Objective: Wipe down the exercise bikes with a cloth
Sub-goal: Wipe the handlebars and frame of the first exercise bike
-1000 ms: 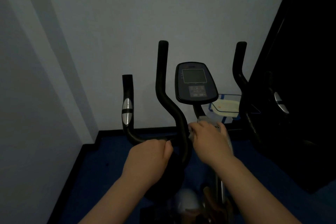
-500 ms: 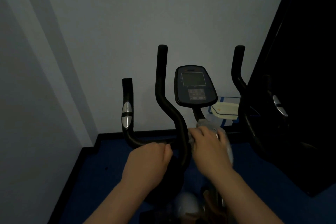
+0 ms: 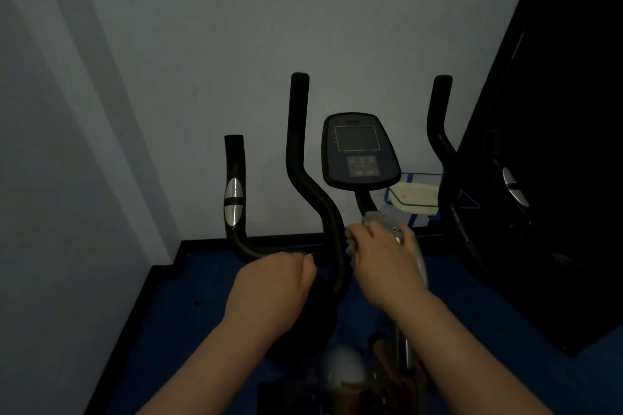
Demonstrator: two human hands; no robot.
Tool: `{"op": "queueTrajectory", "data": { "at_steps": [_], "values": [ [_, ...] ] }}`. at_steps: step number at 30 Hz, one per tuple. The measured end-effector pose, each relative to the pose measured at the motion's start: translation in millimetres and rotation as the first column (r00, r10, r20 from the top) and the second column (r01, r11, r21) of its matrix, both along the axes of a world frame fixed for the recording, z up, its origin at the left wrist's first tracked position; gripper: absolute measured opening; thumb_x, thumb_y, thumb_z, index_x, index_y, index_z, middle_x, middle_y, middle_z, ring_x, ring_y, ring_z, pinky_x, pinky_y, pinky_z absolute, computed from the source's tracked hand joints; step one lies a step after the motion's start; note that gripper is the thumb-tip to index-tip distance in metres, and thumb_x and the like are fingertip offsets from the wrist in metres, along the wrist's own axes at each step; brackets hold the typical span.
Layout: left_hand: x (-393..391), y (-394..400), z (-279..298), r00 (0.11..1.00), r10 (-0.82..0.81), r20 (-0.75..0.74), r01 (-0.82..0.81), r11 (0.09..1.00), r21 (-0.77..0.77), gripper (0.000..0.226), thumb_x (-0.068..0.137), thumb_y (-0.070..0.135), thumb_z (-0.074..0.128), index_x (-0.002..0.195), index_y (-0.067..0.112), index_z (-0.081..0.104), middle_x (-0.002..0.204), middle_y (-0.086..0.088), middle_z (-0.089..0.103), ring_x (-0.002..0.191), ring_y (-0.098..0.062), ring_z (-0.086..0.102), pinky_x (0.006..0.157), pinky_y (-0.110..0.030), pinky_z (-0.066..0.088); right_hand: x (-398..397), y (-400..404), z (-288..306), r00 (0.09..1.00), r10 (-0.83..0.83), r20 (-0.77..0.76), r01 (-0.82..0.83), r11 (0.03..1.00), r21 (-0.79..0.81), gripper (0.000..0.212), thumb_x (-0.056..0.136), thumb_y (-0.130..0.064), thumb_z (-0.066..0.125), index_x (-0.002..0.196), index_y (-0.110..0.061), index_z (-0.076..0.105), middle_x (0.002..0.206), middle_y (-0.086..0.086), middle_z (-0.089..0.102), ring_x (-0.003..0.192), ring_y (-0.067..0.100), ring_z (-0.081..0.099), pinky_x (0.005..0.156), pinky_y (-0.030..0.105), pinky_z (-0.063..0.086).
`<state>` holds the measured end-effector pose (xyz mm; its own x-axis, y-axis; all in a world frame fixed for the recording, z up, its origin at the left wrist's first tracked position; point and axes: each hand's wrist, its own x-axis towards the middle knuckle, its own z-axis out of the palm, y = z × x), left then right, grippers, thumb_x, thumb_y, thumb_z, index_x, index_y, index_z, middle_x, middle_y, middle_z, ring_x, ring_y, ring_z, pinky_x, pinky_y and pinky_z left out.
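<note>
The cloth (image 3: 374, 222), pale grey and bunched, sits under the right hand (image 3: 384, 263) against the stem just below the console (image 3: 359, 152) of the exercise bike (image 3: 313, 199). Parts of it show above the knuckles and at the left edge of the hand, next to the thick curved handlebar (image 3: 300, 145). The right hand's fingers curl over the cloth and hold it onto the stem.

The left hand (image 3: 269, 290) is clenched around the low horizontal part of the left grip bar (image 3: 234, 178), thumb beside the curved handlebar; the bar disappears beneath the fist. That bar rises at the left and carries a silver pulse sensor (image 3: 233, 202) on its upright part.

The console has a dark screen with a keypad below it. A second tall handlebar (image 3: 440, 131) rises to the right of the console. Behind it, near the wall, lies a pale box (image 3: 416, 197) with blue-edged packaging around it; what it holds cannot be told.

At the far right stands a large dark shape (image 3: 556, 145), with another silver sensor showing on it. The floor (image 3: 188, 330) is blue with a black skirting along the grey wall (image 3: 236, 27). Below the hands the bike's frame is blurred and dim.
</note>
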<state>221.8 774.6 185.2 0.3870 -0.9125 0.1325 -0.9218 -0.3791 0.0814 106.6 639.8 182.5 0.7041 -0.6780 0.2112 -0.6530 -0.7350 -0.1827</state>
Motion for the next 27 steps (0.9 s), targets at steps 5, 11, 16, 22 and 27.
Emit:
{"op": "queueTrajectory", "data": {
  "at_steps": [5, 11, 16, 22, 27],
  "values": [
    [0, 1, -3, 0.999, -0.027, 0.026, 0.027, 0.999, -0.023, 0.024, 0.100, 0.020, 0.038, 0.081, 0.027, 0.026, 0.068, 0.010, 0.030, 0.064, -0.011, 0.046, 0.054, -0.028, 0.040, -17, 1, -5, 0.998, 0.033, 0.047, -0.028, 0.996, -0.089, 0.041, 0.092, -0.024, 0.050, 0.130, -0.038, 0.049, 0.129, -0.013, 0.051, 0.121, 0.009, 0.047, 0.112, 0.042, -0.003],
    [1, 2, -2, 1.000, -0.010, 0.018, 0.010, 1.000, -0.017, 0.017, 0.100, 0.020, 0.039, 0.084, 0.024, 0.036, 0.067, 0.009, 0.030, 0.065, -0.010, 0.046, 0.057, -0.029, 0.043, -4, -3, 3, 1.000, 0.027, 0.006, -0.027, 1.000, 0.002, 0.037, 0.098, -0.020, 0.038, 0.130, -0.035, 0.044, 0.130, -0.010, 0.048, 0.124, 0.008, 0.043, 0.113, 0.038, -0.003],
    [1, 1, -3, 1.000, -0.024, 0.020, 0.024, 1.000, -0.017, 0.022, 0.099, 0.021, 0.040, 0.080, 0.025, 0.031, 0.065, 0.010, 0.030, 0.062, -0.009, 0.044, 0.052, -0.027, 0.037, -10, 4, -5, 0.999, 0.019, 0.037, -0.014, 0.991, -0.135, 0.035, 0.092, -0.022, 0.049, 0.126, -0.032, 0.051, 0.124, -0.009, 0.056, 0.114, 0.010, 0.052, 0.113, 0.037, -0.004],
    [-1, 0, 0, 0.999, 0.000, -0.048, -0.001, 1.000, -0.031, 0.025, 0.100, 0.021, 0.039, 0.079, 0.026, 0.029, 0.064, 0.008, 0.030, 0.069, -0.013, 0.055, 0.057, -0.030, 0.043, -3, -1, -1, 1.000, 0.013, -0.008, -0.014, 0.997, -0.073, 0.035, 0.095, -0.022, 0.045, 0.129, -0.028, 0.047, 0.125, -0.005, 0.053, 0.118, 0.013, 0.049, 0.116, 0.041, 0.000],
    [-2, -1, 0, 0.997, 0.016, -0.074, -0.020, 0.998, -0.059, 0.027, 0.102, 0.029, 0.033, 0.076, 0.025, 0.033, 0.062, 0.008, 0.033, 0.070, -0.013, 0.056, 0.060, -0.031, 0.045, -8, 2, -3, 1.000, 0.022, 0.021, -0.019, 0.992, -0.126, 0.035, 0.089, -0.020, 0.053, 0.123, -0.028, 0.056, 0.119, -0.005, 0.059, 0.109, 0.015, 0.056, 0.115, 0.042, 0.003]
  ]
}}
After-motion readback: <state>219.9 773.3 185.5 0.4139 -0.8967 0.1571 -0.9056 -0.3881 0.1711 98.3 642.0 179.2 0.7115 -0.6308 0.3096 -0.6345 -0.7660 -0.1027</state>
